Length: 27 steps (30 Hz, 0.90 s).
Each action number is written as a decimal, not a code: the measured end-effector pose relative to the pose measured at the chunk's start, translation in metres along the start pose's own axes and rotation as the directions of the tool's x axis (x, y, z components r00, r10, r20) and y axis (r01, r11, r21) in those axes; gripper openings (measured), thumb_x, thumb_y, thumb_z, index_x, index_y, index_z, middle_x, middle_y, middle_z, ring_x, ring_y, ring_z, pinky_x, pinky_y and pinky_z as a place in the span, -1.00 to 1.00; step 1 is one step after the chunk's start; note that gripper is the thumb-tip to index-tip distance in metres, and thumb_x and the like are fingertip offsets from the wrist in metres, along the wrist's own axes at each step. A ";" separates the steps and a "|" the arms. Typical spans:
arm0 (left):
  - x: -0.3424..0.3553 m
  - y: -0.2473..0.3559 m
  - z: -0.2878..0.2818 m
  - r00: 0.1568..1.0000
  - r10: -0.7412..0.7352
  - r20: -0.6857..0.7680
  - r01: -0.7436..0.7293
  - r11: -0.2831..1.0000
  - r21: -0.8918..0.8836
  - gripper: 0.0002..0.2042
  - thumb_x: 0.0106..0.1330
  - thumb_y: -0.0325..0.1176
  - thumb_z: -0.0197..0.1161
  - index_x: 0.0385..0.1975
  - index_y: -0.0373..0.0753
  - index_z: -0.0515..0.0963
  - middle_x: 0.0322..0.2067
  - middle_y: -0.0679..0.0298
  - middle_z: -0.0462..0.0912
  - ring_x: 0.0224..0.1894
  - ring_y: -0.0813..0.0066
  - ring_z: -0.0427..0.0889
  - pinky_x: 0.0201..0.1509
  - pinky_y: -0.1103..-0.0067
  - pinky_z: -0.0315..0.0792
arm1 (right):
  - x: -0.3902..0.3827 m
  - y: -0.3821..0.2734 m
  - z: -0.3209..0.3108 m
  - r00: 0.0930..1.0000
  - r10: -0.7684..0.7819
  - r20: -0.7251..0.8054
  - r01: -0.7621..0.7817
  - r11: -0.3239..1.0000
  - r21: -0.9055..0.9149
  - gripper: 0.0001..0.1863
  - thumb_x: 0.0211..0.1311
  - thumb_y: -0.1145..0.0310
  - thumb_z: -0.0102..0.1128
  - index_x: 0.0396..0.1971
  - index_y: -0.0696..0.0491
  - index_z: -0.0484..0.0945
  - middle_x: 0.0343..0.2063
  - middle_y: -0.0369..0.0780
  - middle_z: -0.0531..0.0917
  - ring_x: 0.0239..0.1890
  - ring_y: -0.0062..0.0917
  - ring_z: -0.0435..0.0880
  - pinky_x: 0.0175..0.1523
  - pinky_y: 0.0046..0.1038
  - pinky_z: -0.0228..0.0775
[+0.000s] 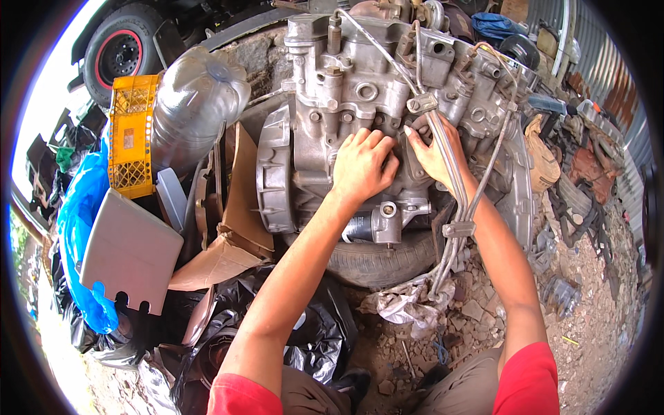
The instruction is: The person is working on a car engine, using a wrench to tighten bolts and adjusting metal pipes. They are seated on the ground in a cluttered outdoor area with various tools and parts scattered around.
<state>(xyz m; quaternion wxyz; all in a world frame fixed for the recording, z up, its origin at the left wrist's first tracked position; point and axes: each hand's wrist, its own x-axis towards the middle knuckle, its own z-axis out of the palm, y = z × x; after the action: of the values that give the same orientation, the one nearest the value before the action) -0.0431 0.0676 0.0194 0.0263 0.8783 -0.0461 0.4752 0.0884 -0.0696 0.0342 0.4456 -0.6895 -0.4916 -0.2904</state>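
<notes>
A large grey metal engine (315,149) lies in front of me, its side full of bolts, ports and cast ribs. My left hand (364,164) rests against the middle of that side, fingers curled in; whatever is under them is hidden. Just to its right, my right hand (434,153) touches the engine with thumb and forefinger apart, while the other fingers are partly hidden behind a bundle of thin metal pipes (453,169). Clamps hold these pipes together, and they run down across my right wrist. A black cylindrical filter (358,228) sits below my left hand, beside a metal housing (387,223).
Under the engine lies a tyre (377,261). At left are a clear plastic bottle (194,104), a yellow plastic crate piece (131,136), torn cardboard (238,200), a beige panel (131,249) and black plastic bags (321,325). Rubble (477,311) and a crumpled cloth (411,304) cover the ground.
</notes>
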 end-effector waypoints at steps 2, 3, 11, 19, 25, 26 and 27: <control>0.000 0.000 0.000 1.000 0.002 -0.002 -0.002 1.000 0.005 -0.82 0.05 -0.28 0.25 -0.38 -0.19 0.56 -0.41 0.25 0.50 -0.25 0.27 0.49 -0.14 0.39 0.38 | 0.001 0.000 0.000 1.000 0.003 -0.013 -0.004 0.999 -0.050 -0.81 0.14 0.41 0.33 -0.39 0.18 0.50 -0.49 -0.17 0.56 -0.52 -0.39 0.51 -0.30 -0.37 0.43; 0.000 0.000 0.000 1.000 0.002 -0.004 -0.002 1.000 0.003 -0.82 0.05 -0.28 0.25 -0.38 -0.19 0.57 -0.41 0.26 0.50 -0.25 0.27 0.49 -0.14 0.39 0.38 | 0.000 0.000 0.000 1.000 0.014 -0.009 -0.014 0.998 -0.053 -0.81 0.14 0.41 0.33 -0.39 0.18 0.50 -0.49 -0.17 0.57 -0.52 -0.39 0.51 -0.30 -0.37 0.43; 0.000 0.000 -0.001 1.000 -0.001 -0.004 0.001 1.000 0.005 -0.82 0.05 -0.27 0.25 -0.37 -0.18 0.57 -0.41 0.26 0.50 -0.24 0.28 0.49 -0.14 0.40 0.38 | 0.000 -0.009 -0.002 0.999 -0.033 -0.019 0.033 0.999 0.003 -0.81 0.14 0.42 0.33 -0.38 0.18 0.51 -0.50 -0.17 0.57 -0.53 -0.40 0.50 -0.32 -0.37 0.42; -0.001 -0.002 0.000 1.000 -0.011 0.010 0.011 1.000 0.001 -0.81 0.05 -0.27 0.25 -0.36 -0.19 0.57 -0.41 0.26 0.50 -0.24 0.27 0.49 -0.14 0.39 0.38 | 0.000 -0.007 0.001 0.999 0.033 -0.011 -0.034 0.997 -0.066 -0.82 0.14 0.42 0.32 -0.37 0.19 0.52 -0.48 -0.13 0.58 -0.49 -0.32 0.55 -0.31 -0.34 0.44; 0.000 0.001 -0.001 1.000 -0.004 0.011 0.004 1.000 0.005 -0.81 0.05 -0.28 0.25 -0.37 -0.19 0.57 -0.41 0.26 0.50 -0.24 0.27 0.50 -0.14 0.40 0.38 | 0.000 -0.011 -0.004 0.994 -0.109 -0.017 0.107 0.990 -0.094 -0.85 0.14 0.46 0.29 -0.34 0.19 0.54 -0.44 -0.08 0.62 -0.41 -0.23 0.61 -0.25 -0.30 0.47; 0.001 0.001 -0.001 1.000 -0.001 0.007 0.001 1.000 0.008 -0.81 0.05 -0.28 0.25 -0.37 -0.19 0.57 -0.41 0.26 0.50 -0.24 0.27 0.49 -0.14 0.40 0.38 | 0.001 -0.009 -0.004 0.989 -0.144 -0.018 0.141 0.984 -0.108 -0.85 0.15 0.46 0.29 -0.34 0.19 0.54 -0.43 -0.08 0.62 -0.40 -0.22 0.62 -0.24 -0.30 0.47; 0.000 0.001 -0.001 1.000 0.002 0.006 -0.002 1.000 0.011 -0.81 0.05 -0.28 0.25 -0.36 -0.19 0.57 -0.41 0.26 0.50 -0.24 0.27 0.49 -0.14 0.40 0.38 | 0.001 -0.010 -0.004 0.990 -0.140 -0.011 0.138 0.984 -0.109 -0.85 0.15 0.46 0.29 -0.34 0.19 0.54 -0.44 -0.08 0.62 -0.41 -0.22 0.62 -0.25 -0.29 0.47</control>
<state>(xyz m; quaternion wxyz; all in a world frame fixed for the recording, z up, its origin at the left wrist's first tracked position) -0.0439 0.0667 0.0202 0.0210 0.8797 -0.0443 0.4729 0.0797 -0.0720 0.0398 0.3910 -0.6740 -0.5178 -0.3532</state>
